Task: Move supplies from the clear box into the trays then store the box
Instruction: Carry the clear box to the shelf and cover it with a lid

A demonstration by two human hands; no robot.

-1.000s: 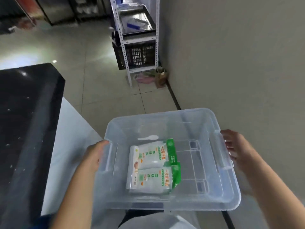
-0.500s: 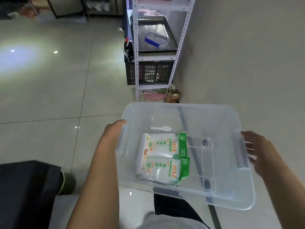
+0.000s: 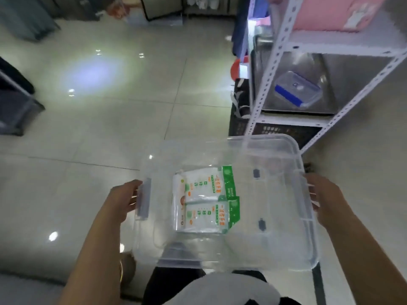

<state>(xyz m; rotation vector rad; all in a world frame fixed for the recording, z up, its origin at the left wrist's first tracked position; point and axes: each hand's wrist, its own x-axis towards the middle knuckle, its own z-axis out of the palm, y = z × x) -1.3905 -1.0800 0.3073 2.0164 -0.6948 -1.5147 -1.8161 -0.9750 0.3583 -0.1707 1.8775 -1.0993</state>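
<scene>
1. The tiled floor (image 3: 110, 128) takes most of the view; it is pale and glossy, with bright spots of reflected light.
2. A white metal shelf rack (image 3: 273, 69) stands at the upper right, near the far edge of the box. On its upper level lies something pink (image 3: 326, 14). On the level below sits a steel tray (image 3: 319, 84).
3. Under the rack there is a dark plastic crate (image 3: 275, 130) with small openings in its wall.
4. The clear box (image 3: 220, 146) is held in the air in front of the person's body, above the floor, with its far right corner close to the rack. It has no lid on it.
5. The left hand (image 3: 123, 201) grips the left handle of the box; the thumb lies on top and the fingers curl under the rim.
6. The right hand (image 3: 323, 199) grips the right handle in the same way, with the fingers wrapped around the edge.
7. Two packets (image 3: 204, 199) with white and green printing lie flat on the bottom of the box, one just beside the other, a little left of the middle. The print is too blurred to read.
8. In the steel tray lies a small clear container with a blue strip (image 3: 295, 89) on it.
</scene>
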